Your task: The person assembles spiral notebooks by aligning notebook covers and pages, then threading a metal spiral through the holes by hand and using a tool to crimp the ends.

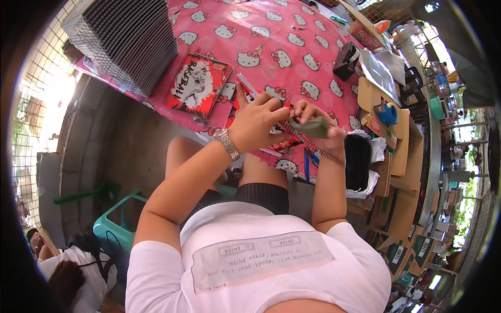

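My left hand (259, 121), a metal watch at its wrist, grips a red, black and white notebook (279, 148) at the table's near edge. Its fingers lie over the notebook, covering much of the cover. A dark spiral binding coil (321, 150) runs along the notebook's edge, and its loose end reaches past it toward my right wrist. Close by, my right hand (330, 134) is closed around a rounded grey-green piece (313, 127), blurred, whose kind I cannot make out. Left of my hands lies another red notebook (199, 86), flat on the pink patterned tablecloth (282, 31).
A tall stack of spiral-bound notebooks (122, 44) stands at the table's left. Blue-handled scissors or pens (308, 164) lie near the front edge. Rightward are a black box (346, 60), a blue tape roll (386, 113) and cardboard boxes (399, 141). A person (78, 271) sits lower left, near a teal stool (117, 221).
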Motion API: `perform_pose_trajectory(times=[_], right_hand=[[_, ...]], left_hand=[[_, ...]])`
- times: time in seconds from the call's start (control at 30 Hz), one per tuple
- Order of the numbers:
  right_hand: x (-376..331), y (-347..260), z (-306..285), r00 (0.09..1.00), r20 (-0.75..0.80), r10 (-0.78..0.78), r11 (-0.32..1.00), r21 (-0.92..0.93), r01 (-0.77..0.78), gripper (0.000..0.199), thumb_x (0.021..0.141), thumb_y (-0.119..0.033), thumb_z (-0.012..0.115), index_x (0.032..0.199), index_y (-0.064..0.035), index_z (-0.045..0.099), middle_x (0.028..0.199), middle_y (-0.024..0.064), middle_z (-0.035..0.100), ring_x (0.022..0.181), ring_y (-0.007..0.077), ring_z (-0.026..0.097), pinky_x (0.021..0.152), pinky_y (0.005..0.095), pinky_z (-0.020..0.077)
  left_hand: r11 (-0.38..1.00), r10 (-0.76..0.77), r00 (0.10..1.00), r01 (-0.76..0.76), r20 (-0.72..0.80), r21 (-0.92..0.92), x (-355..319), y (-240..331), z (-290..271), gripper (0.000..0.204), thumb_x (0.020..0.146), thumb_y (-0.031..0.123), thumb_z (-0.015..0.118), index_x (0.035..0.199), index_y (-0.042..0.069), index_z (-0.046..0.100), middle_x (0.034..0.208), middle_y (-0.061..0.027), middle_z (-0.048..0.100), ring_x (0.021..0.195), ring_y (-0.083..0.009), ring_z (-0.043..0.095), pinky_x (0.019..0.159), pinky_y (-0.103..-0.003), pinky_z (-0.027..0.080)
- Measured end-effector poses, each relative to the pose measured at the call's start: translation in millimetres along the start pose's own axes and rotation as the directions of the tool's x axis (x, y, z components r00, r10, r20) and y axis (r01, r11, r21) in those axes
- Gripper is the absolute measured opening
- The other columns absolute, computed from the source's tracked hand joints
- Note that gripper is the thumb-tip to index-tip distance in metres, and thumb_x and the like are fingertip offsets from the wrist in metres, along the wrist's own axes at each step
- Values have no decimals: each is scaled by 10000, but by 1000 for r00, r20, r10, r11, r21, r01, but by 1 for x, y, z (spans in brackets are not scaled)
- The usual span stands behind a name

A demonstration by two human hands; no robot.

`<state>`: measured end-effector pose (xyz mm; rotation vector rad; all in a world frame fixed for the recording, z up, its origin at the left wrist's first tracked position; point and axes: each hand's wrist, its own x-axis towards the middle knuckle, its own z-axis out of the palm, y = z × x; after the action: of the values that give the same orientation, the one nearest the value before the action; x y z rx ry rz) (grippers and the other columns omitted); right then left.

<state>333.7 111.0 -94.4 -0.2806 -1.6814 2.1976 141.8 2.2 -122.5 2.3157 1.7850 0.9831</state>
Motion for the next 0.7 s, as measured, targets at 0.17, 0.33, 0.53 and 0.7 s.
perform_pose_trajectory(times=[0.17,0.33,0.53,0.7], right_hand=[[3,13,-22,938,-232,257,894,-312,-322,626,739,-486,730,1103,0,576,1111,67,501,1061,166,520,956,312,412],[26,9,-6,996,-46,77,996,-33,-78,561,737,-430,742,1102,-29,598,1121,55,528,1105,173,517,980,303,397],[31,9,-1,994,106,-36,998,-49,42,507,730,-421,709,1049,-38,616,1101,52,522,1073,162,511,943,303,391],[37,11,-5,988,-54,148,969,-191,-155,462,751,-379,701,1052,-39,618,1102,42,507,1027,155,504,919,296,382]], left_hand=[[999,-34,991,32,-132,-23,5,-5,-4,449,685,436,836,1005,186,645,1037,23,599,1141,-238,538,1009,-818,159],[999,38,997,-36,-64,21,2,-46,-23,391,702,406,838,963,182,653,995,5,587,1090,-246,532,934,-502,365],[998,66,993,-64,-98,27,-6,-40,-21,396,688,436,846,919,187,642,936,18,566,1020,-224,533,882,-471,357],[999,45,994,-45,-96,7,-6,-40,-22,406,685,442,849,922,184,644,933,20,569,997,-212,534,854,-456,355]])
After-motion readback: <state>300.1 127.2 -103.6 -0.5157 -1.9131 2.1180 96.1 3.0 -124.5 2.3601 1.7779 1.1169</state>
